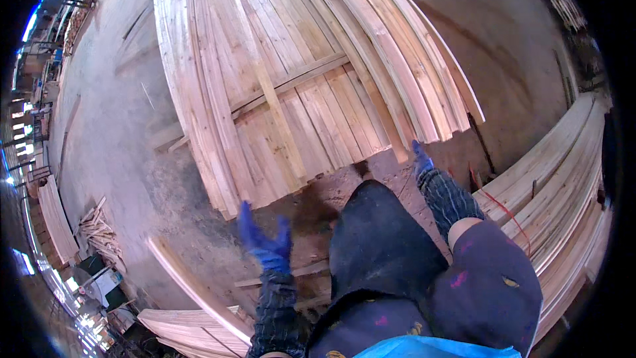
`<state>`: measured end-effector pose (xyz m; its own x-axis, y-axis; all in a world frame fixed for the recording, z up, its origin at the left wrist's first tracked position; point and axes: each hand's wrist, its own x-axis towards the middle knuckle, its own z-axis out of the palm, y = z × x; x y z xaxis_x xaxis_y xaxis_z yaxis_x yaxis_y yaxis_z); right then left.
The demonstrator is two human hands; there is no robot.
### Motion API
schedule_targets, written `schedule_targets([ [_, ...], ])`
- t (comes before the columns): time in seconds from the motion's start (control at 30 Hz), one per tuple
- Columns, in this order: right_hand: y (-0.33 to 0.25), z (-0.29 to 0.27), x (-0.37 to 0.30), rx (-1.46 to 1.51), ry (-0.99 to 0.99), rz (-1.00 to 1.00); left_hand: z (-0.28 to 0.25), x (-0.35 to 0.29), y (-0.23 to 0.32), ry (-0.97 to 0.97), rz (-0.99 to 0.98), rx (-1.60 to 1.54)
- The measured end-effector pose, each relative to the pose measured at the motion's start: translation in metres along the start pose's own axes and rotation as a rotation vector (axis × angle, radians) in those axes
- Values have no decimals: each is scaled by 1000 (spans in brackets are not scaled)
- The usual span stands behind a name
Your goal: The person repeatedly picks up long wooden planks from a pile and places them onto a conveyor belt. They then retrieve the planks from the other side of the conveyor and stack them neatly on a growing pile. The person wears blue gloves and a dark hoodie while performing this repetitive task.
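Observation:
A broad stack of long, pale wooden planks [318, 116] lies in front of me, its near ends uneven. Across it runs a thin wooden strip [295, 84], partly covered by planks laid on top at both sides. One narrow board [278, 122] lies lengthwise over that strip. My left hand [266, 237], in a blue glove, is just short of the stack's near left corner. Its thumb and fingers are spread, with nothing between them. At the near right ends of the planks is my right hand [423, 159], also gloved in blue. Its fingers point outward; whether they touch the wood is unclear.
More planks [556, 179] are piled at my right, with a thin red cord [507, 209] across them. Another pile [192, 328] sits at lower left, beside a slanting board [199, 285]. Wood scraps [101, 238] lie farther left on the concrete floor [126, 152].

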<state>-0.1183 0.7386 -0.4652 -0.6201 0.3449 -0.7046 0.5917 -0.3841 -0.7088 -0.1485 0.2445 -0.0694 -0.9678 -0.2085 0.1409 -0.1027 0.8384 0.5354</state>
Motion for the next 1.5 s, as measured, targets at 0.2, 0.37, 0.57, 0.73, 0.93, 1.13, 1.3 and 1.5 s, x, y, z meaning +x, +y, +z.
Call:
schedule_targets([
  [0.2,-46,74,-5,448,55,220,132,-20,50,-519,-331,-287],
  [0.37,2,37,5,93,67,33,223,-31,50,-661,-375,-640],
  [0.57,-4,122,-41,22,-423,324,315,-5,41,-593,-529,-785],
  [0.73,-22,184,-64,-480,-412,162,358,37,38,-501,-756,-876],
  [0.93,-70,201,-66,-832,-497,9,369,37,30,-670,-735,-862],
  [1.13,-71,187,-78,-113,-801,311,310,50,64,-761,-624,-698],
  [1.3,-78,178,-127,-652,-514,-32,252,94,68,-641,-595,-853],
  [1.5,-305,272,-320,-1238,-1200,-386,178,203,34,-417,-594,-1126],
])
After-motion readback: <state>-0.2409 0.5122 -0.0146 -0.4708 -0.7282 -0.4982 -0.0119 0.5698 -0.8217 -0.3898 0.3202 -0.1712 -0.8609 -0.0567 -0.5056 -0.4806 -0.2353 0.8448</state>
